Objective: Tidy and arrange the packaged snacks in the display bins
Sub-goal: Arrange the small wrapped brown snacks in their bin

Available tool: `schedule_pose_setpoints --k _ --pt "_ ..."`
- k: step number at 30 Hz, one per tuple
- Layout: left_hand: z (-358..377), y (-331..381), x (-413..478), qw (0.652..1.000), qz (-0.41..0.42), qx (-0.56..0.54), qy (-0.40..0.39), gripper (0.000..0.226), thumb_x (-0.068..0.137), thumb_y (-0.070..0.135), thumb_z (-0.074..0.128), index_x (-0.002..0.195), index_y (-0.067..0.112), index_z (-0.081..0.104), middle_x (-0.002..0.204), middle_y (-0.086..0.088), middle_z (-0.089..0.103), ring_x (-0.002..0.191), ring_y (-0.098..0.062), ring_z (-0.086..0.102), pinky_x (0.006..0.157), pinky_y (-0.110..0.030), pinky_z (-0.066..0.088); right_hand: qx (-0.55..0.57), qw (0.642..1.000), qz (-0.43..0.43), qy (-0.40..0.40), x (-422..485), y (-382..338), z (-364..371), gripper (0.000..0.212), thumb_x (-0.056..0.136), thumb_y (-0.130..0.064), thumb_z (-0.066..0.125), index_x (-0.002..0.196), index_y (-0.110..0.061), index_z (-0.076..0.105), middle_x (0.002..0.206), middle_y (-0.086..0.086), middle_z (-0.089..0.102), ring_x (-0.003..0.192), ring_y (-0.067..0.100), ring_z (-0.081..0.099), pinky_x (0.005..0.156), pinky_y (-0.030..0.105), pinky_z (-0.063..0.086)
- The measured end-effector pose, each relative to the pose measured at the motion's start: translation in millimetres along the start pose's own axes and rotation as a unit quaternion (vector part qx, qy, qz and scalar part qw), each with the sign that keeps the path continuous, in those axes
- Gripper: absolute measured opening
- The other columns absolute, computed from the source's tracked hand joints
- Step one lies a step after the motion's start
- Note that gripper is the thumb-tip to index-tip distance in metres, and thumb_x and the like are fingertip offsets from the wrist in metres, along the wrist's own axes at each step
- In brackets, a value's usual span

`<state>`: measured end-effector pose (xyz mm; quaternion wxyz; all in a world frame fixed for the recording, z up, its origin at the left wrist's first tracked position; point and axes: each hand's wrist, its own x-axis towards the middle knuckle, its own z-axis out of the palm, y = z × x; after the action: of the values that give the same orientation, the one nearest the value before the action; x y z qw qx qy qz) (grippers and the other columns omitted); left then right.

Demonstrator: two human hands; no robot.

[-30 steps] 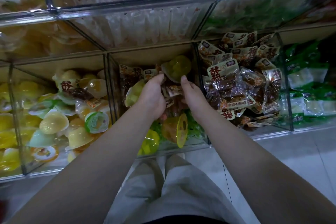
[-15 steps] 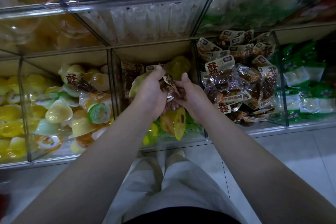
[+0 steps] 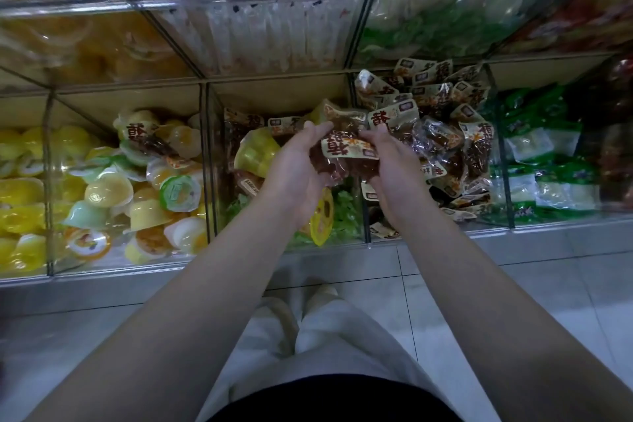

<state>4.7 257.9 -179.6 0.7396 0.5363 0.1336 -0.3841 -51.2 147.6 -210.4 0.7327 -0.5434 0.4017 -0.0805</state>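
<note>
Clear display bins [image 3: 207, 181] side by side. Jelly cups [image 3: 109, 188] heaped left of the hands. Gripping a clutch of brown snack packets [image 3: 346, 156] between left hand [image 3: 294, 164] and right hand [image 3: 394, 168], fingers curled, above the middle bin [image 3: 274, 92]. Matching packet pile [image 3: 455, 134] just right, green packets [image 3: 548, 161] beyond.

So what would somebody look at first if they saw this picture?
Probably the two hands in the middle: the left hand and the right hand hold a bunch of brown snack packets between them, over the middle bin. Next come the bright yellow jelly cups piled on the left and the green packets on the far right.
</note>
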Motion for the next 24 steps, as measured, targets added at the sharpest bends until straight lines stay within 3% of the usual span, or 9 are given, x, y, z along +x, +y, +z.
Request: schedule_pose_setpoints --k 5,10,15,17,20,24 --pt "17.4 -14.1 -3.1 0.999 0.009 0.037 -0.033 0.038 0.104 0.034 0.036 0.125 0.012 0.059 0.130 -0.011 0.061 0.115 -0.022 0.061 0.099 -0.036 0.048 0.007 0.998 -0.027 0.052 -4.7 -6.7 -26.5 0.026 0.099 -0.034 0.051 0.091 -0.022 0.073 0.095 0.003 0.074 0.093 0.021 0.070 0.090 0.046 0.056" --pt "36.6 -21.3 -2.1 0.995 0.005 0.079 -0.067 0.037 0.105 0.034 0.033 0.121 0.014 0.061 0.133 -0.007 0.059 0.120 -0.021 0.057 0.096 -0.032 0.049 0.000 0.993 -0.056 0.100 -9.0 -9.9 -49.6 0.019 0.097 -0.019 0.054 0.097 -0.024 0.073 0.101 0.002 0.073 0.095 0.017 0.070 0.088 0.041 0.057" --pt "52.7 -30.2 1.0 0.988 -0.004 0.124 -0.087 0.041 0.106 0.033 0.031 0.126 0.010 0.059 0.120 -0.001 0.066 0.112 -0.016 0.060 0.095 -0.032 0.050 -0.025 0.989 -0.080 0.123 -7.2 -10.5 -66.8 0.023 0.095 -0.008 0.055 0.102 -0.024 0.070 0.098 -0.004 0.073 0.090 0.012 0.068 0.086 0.036 0.057" --pt "59.5 -33.5 3.3 0.985 -0.012 0.137 -0.101 0.041 0.106 0.033 0.031 0.129 0.011 0.057 0.122 0.001 0.065 0.113 -0.011 0.059 0.096 -0.029 0.046 -0.042 0.985 -0.094 0.139 -3.3 -10.5 -72.9 0.023 0.094 -0.007 0.056 0.105 -0.022 0.071 0.100 -0.004 0.073 0.090 0.010 0.067 0.087 0.033 0.056" --pt "69.9 -37.6 5.5 0.977 -0.022 0.172 -0.122 0.041 0.106 0.033 0.032 0.138 0.013 0.048 0.121 0.011 0.059 0.113 -0.002 0.050 0.107 -0.030 0.031 -0.050 0.980 -0.105 0.163 3.1 -11.2 -81.5 0.025 0.094 -0.006 0.056 0.109 -0.020 0.070 0.102 -0.004 0.072 0.085 0.011 0.066 0.080 0.028 0.055" --pt "78.1 -44.1 12.5 0.967 -0.017 0.226 -0.113 0.046 0.104 0.037 0.035 0.146 0.019 0.039 0.154 0.006 0.035 0.141 -0.011 0.028 0.115 -0.033 0.019 -0.048 0.975 -0.110 0.186 13.0 -8.4 -92.7 0.028 0.093 -0.002 0.054 0.104 -0.023 0.069 0.101 -0.005 0.070 0.076 0.010 0.059 0.065 0.019 0.050"
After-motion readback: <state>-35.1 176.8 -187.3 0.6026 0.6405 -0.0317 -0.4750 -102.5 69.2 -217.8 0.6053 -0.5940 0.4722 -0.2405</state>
